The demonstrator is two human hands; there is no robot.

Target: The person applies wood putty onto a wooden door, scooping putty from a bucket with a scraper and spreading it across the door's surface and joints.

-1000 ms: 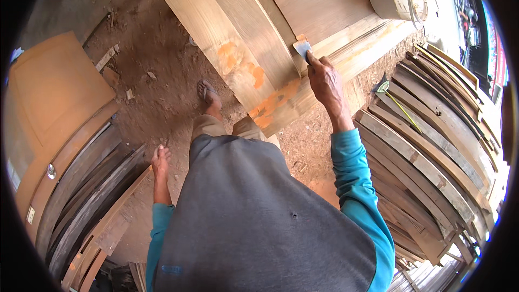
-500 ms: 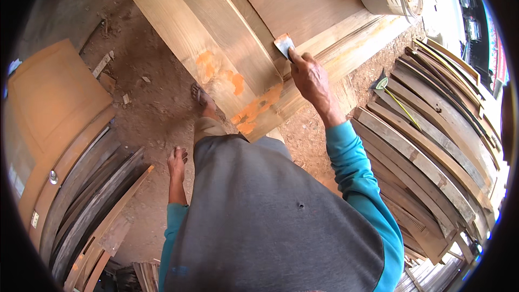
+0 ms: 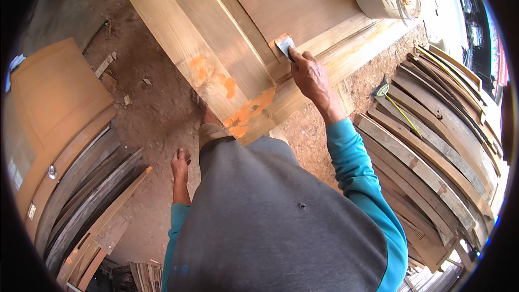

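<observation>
Bare earth (image 3: 154, 113) shows beside the pale wooden panel (image 3: 294, 2). Inward from its nearest corner, my right hand (image 3: 312, 77) clamps a scraper (image 3: 284, 46), blade pointing away and leftward along its slanting long axis, grey with orange smears. My left hand (image 3: 180, 164) hangs apart, fingers loosely parted.

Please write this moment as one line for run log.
right hand: holding scraper at wooden panel | left hand: nothing visible held | orange patches: on panel
</observation>
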